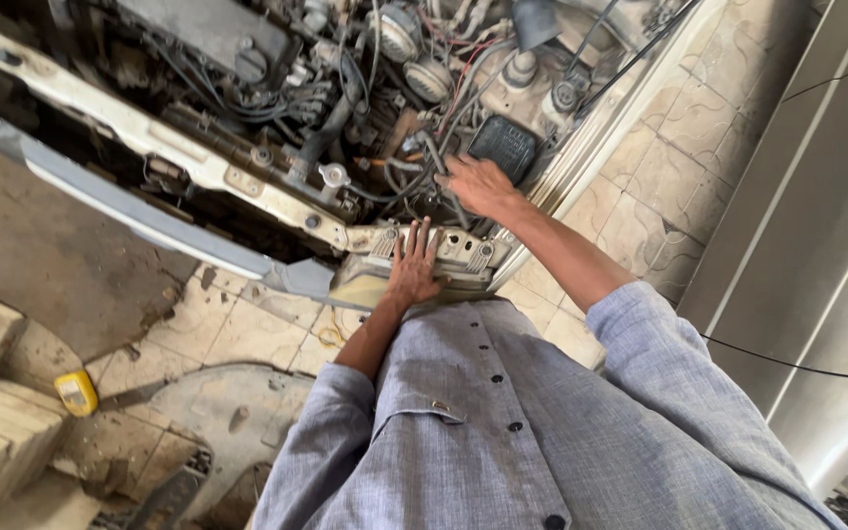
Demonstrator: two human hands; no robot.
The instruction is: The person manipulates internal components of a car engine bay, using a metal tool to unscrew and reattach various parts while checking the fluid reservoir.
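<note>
- Grey button shirt [503, 422] fills the bottom edge, sleeves rolled.
- Left hand [414, 267] lies flat, fingers spread open, palm down on the white front panel [458, 247] at the corner of the engine bay, gripping nothing.
- Right hand [480, 185] reaches further in, fingers curled around a dark hose [436, 157], just beside the black square cover [508, 147].
- Engine bay packed tight with wiring and hoses; little free room around the right hand.
- Open tiled floor [679, 147] to the right of the car edge.
- Yellow container [77, 392] on the floor at far left, well apart.
</note>
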